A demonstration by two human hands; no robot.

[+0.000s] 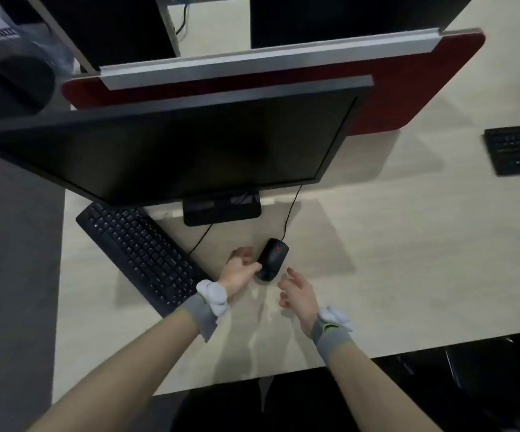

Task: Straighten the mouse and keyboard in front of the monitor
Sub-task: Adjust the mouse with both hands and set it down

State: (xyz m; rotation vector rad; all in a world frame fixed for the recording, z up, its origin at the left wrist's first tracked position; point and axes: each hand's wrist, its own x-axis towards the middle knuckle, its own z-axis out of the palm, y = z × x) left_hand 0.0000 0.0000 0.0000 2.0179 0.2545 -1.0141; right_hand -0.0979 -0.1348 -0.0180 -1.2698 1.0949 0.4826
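On the pale wooden desk (393, 260), a black wired mouse (272, 259) lies just in front of the monitor stand (221, 210), tilted with its nose toward the upper right and its cable (290, 210) running up behind the black monitor (174, 145). The left hand (240, 269) touches the mouse's left side, thumb against its rear edge, fingers curled loosely and not closed around it. The right hand (297, 291) hovers just right of the mouse, apart from it, fingers spread and slightly bent. The black keyboard (141, 252) lies askew to the left, running diagonally from under the monitor's lower edge toward the left wrist. A second keyboard (517, 149) sits far right, beyond the red divider panel (408, 85)
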